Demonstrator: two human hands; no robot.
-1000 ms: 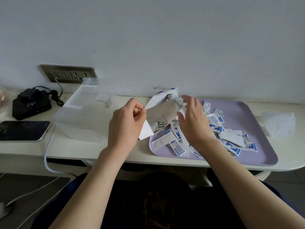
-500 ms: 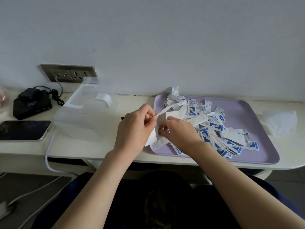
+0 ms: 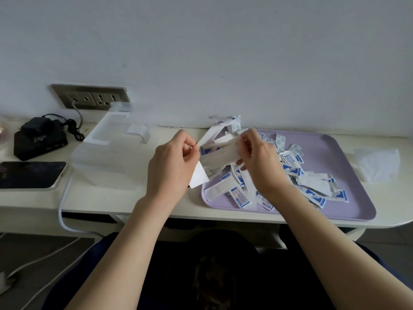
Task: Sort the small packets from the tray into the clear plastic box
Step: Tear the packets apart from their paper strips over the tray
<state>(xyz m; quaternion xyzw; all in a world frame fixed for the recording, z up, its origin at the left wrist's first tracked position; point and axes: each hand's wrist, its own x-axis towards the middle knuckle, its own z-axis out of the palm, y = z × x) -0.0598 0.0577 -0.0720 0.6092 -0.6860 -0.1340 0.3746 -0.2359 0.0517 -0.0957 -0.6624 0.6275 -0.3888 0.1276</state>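
A lilac tray lies on the white table, with a heap of several white-and-blue packets on its left half. My left hand pinches a fan of packets just above the tray's left edge. My right hand grips the other end of the same bunch, raised over the heap. The clear plastic box stands to the left of my hands with its lid up.
A dark phone and a black charger box with cables sit at the far left below a wall socket. A crumpled clear bag lies right of the tray. A white cable hangs over the table's front edge.
My right hand dipped to the tray's near-left corner next to my left hand, then rose again with a packet. Both hands now hold the bunch higher and wider apart.
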